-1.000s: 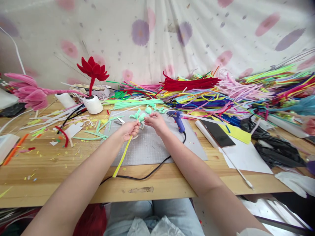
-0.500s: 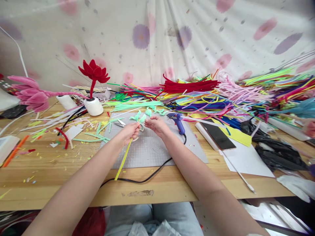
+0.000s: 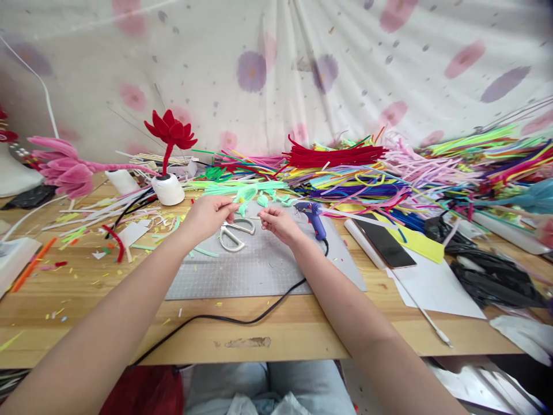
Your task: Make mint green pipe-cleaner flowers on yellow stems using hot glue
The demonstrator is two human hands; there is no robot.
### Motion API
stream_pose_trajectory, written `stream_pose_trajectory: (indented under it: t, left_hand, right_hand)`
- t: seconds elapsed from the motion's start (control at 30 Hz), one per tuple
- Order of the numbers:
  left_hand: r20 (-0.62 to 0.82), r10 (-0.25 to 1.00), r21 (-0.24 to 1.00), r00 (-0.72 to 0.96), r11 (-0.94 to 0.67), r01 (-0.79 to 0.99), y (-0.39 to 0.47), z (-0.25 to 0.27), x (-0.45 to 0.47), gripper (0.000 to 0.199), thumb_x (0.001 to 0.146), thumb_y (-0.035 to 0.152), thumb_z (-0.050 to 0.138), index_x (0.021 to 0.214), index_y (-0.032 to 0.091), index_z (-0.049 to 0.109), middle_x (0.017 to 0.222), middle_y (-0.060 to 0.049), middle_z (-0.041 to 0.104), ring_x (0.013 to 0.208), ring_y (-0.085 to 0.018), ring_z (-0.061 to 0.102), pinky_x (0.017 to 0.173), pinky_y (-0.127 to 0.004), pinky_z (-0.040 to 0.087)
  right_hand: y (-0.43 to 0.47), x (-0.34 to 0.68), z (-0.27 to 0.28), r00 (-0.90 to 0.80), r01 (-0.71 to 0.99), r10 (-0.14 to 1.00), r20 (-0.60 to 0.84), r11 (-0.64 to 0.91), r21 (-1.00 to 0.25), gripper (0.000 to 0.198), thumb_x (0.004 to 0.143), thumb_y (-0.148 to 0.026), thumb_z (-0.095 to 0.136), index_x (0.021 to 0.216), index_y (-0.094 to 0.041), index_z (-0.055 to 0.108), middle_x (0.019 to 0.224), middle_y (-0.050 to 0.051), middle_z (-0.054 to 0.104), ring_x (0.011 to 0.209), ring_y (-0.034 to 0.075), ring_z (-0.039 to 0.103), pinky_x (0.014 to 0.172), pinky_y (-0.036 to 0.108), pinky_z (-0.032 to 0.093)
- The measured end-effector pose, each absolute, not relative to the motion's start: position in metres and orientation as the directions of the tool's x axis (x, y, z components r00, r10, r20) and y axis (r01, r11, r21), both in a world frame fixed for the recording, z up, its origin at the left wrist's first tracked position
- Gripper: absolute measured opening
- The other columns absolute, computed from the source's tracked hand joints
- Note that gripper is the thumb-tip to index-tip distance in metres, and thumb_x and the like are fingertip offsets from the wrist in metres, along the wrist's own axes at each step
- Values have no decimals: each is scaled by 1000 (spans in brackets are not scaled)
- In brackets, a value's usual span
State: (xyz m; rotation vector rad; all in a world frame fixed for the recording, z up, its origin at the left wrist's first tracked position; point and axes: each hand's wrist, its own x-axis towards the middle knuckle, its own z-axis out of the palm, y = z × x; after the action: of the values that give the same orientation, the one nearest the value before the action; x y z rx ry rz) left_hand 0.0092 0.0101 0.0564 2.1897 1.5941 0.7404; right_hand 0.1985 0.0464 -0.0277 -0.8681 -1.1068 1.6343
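Note:
My left hand (image 3: 210, 218) is closed in a pinch at the edge of a mint-green fuzzy pipe-cleaner flower (image 3: 247, 195) with a bit of yellow by the fingertips. To its right, my right hand (image 3: 280, 225) has thumb and fingers pressed together. A thin pale line seems to end at those fingertips, too fine to make out. Below the left hand, white-handled scissors (image 3: 234, 237) lie on the grey cutting mat (image 3: 242, 276), their blades partly hidden. Small mint-green pieces (image 3: 262, 200) rest just beyond the right hand.
A purple glue gun (image 3: 314, 218) lies right of my right hand, its black cord (image 3: 254, 316) crossing the front. Behind are heaped pipe cleaners (image 3: 337, 155). A red flower (image 3: 171, 131) stands in a white pot at left. A phone (image 3: 386, 243) lies right, and scraps litter the left.
My left hand has moved left and up and turned the flower, so the yellow strip no longer hangs toward me. The hands are farther apart, and the scissors' handles now show.

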Motion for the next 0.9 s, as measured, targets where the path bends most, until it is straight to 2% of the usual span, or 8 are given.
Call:
stream_pose_trajectory:
  t: [0.1, 0.2, 0.3, 0.37, 0.57, 0.77, 0.9]
  left_hand:
    - [140, 948, 539, 286, -315, 781, 12, 47, 6, 33, 78, 39, 45, 54, 18, 58, 59, -1, 61, 59, -14, 51, 57, -25, 33]
    - [77, 950, 534, 302, -295, 793, 11, 38, 6, 33, 78, 37, 44, 53, 19, 55, 57, -1, 60, 58, -14, 51, 56, -24, 32]
    - [72, 952, 512, 299, -292, 808, 10, 36, 8, 30, 78, 35, 44, 54, 19, 54, 57, 0, 60, 55, -14, 50, 54, -24, 31]
    - [81, 948, 505, 308, -305, 807, 10, 36, 10, 31, 78, 35, 45, 53, 19, 54, 55, 0, 58, 54, -14, 49, 53, -25, 30]
    - [23, 943, 577, 332, -284, 766, 14, 29, 16, 30, 77, 34, 46, 52, 19, 55, 55, 1, 59, 55, -13, 52, 56, -24, 33]
    - [-54, 948, 660, 314, -203, 723, 17, 22, 23, 31, 76, 35, 46, 51, 18, 56, 55, -1, 62, 55, -14, 55, 55, -24, 36]
    - [-76, 953, 661, 294, -173, 731, 19, 19, 25, 31, 76, 33, 48, 49, 18, 56, 50, -1, 60, 50, -13, 53, 53, -24, 36]
  right_hand:
    - [45, 200, -27, -267, -263, 964, -4, -76, -962, 36, 60, -50, 67, 66, -15, 58, 46, -8, 40, 42, 4, 36, 46, 19, 36]
    - [42, 199, -20, -283, -247, 957, 62, -10, -969, 38, 64, -53, 62, 75, -17, 59, 56, -5, 50, 51, 6, 46, 53, 20, 43]
    - [38, 195, -14, -317, -219, 945, 80, 9, -976, 32, 62, -42, 68, 81, -18, 59, 71, -2, 60, 65, 8, 56, 65, 22, 48]
    - [36, 190, -12, -308, -197, 949, 67, 5, -980, 26, 62, -35, 68, 79, -18, 58, 72, -2, 61, 67, 9, 58, 67, 23, 48]
    - [35, 177, -11, -204, -180, 977, -65, -103, -978, 9, 65, -16, 57, 69, -17, 50, 63, -3, 60, 59, 10, 61, 59, 24, 49]
    - [35, 174, -11, -92, -148, 991, -97, -110, -983, 13, 65, -7, 52, 67, -18, 45, 52, -6, 57, 51, 10, 59, 59, 25, 51]
    - [37, 174, -13, -72, -96, 992, -101, -108, -990, 13, 66, -6, 51, 67, -18, 46, 50, -6, 56, 49, 10, 59, 58, 26, 51]
